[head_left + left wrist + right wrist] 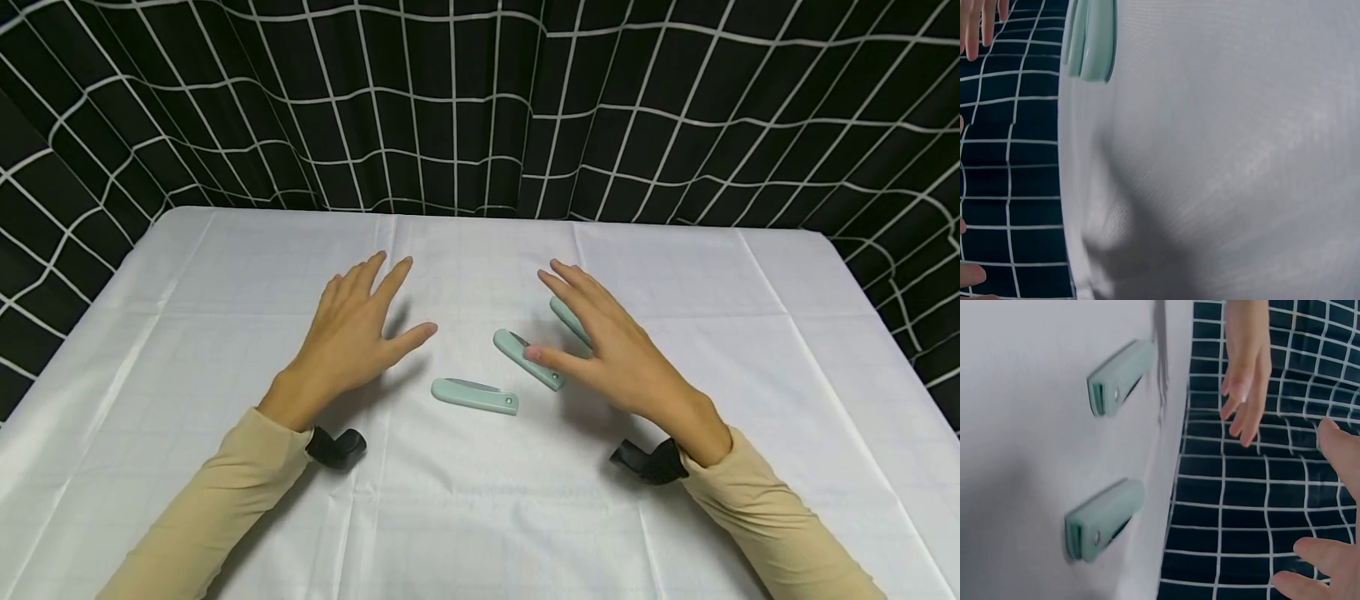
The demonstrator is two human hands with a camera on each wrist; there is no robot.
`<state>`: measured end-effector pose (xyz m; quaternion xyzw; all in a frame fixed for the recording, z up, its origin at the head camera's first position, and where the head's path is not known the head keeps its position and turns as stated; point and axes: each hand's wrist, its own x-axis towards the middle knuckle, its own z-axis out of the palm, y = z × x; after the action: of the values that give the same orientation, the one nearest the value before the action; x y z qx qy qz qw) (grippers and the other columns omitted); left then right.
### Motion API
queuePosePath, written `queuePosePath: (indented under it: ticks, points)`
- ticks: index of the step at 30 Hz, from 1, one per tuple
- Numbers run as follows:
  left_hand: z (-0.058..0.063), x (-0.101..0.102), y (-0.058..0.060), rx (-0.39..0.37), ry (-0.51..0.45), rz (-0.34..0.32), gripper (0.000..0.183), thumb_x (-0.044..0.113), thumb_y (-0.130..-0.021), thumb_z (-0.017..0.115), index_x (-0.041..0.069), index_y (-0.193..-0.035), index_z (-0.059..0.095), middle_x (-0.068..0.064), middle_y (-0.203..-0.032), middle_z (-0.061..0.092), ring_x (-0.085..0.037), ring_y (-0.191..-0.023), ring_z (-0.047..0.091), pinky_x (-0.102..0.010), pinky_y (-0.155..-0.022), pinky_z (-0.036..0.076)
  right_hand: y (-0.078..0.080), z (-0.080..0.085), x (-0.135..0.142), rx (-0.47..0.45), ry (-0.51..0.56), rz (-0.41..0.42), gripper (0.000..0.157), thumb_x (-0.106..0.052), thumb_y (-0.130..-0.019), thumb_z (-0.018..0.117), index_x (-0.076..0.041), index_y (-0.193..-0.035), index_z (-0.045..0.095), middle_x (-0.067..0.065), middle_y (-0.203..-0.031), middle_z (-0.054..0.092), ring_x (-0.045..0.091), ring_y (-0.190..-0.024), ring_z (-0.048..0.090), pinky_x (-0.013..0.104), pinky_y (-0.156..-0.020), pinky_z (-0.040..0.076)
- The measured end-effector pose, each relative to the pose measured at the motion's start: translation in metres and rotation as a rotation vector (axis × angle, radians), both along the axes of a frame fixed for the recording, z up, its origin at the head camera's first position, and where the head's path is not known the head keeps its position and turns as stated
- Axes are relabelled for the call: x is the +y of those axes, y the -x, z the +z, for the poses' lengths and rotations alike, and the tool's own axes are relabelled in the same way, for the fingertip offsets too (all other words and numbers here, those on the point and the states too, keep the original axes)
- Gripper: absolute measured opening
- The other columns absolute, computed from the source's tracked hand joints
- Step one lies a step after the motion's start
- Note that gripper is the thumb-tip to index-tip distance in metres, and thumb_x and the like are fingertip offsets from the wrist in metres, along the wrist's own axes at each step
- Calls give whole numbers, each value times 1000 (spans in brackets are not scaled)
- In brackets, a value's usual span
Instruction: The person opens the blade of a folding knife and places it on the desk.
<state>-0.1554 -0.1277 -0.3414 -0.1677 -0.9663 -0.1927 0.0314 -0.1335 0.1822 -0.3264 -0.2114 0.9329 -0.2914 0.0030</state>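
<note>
Three pale green folding knives lie on the white cloth, blades folded into their handles. The nearest knife [474, 397] sits between the hands, a second knife [528, 360] slants right of it, and a third knife [568, 318] is partly hidden behind the right hand. My left hand [352, 329] hovers left of the knives, fingers spread, holding nothing. Over the two right-hand knives floats my right hand [618, 354], also spread and holding nothing; its thumb overlaps the second knife in the head view. Two knives [1121, 378] show in the right wrist view.
A white cloth [465, 517] with fold creases covers the table. Behind its far edge hangs a black curtain [420, 108] with a white grid. Each wrist carries a black camera mount, one at the left cuff [337, 448] and one at the right cuff [651, 462].
</note>
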Motion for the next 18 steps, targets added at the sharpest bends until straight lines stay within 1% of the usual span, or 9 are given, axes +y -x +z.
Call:
queuePosePath:
  ticks: [7, 11, 14, 18]
  points:
    - [-1, 3, -3, -37, 1, -34, 83, 60, -91, 58, 20, -157, 28, -16, -161, 26, -34, -149, 25, -55, -119, 21, -3, -7, -7, -43, 27, 63, 84, -54, -87, 70, -33, -156, 27, -9, -165, 19, 18, -154, 15, 53, -119, 25]
    - [0, 5, -4, -64, 10, -44, 83, 60, -91, 59, 20, -157, 29, -16, -161, 28, -35, -148, 27, -54, -119, 23, -3, -11, -10, -63, 22, 109, 81, -53, -88, 70, -29, -155, 32, -5, -164, 23, 20, -153, 19, 53, -119, 25]
    - [-1, 6, -4, -84, 10, -56, 82, 59, -91, 59, 20, -156, 30, -15, -160, 31, -35, -147, 30, -54, -118, 25, -2, -13, -11, -70, 28, 139, 79, -49, -88, 71, -24, -154, 36, -2, -163, 28, 23, -152, 22, 53, -119, 25]
    - [-2, 6, -4, -107, 11, -72, 80, 58, -91, 59, 20, -155, 32, -15, -158, 35, -36, -144, 35, -55, -115, 30, -2, -15, -13, -75, 43, 166, 76, -45, -89, 72, -20, -152, 39, 1, -161, 32, 25, -151, 25, 52, -119, 25]
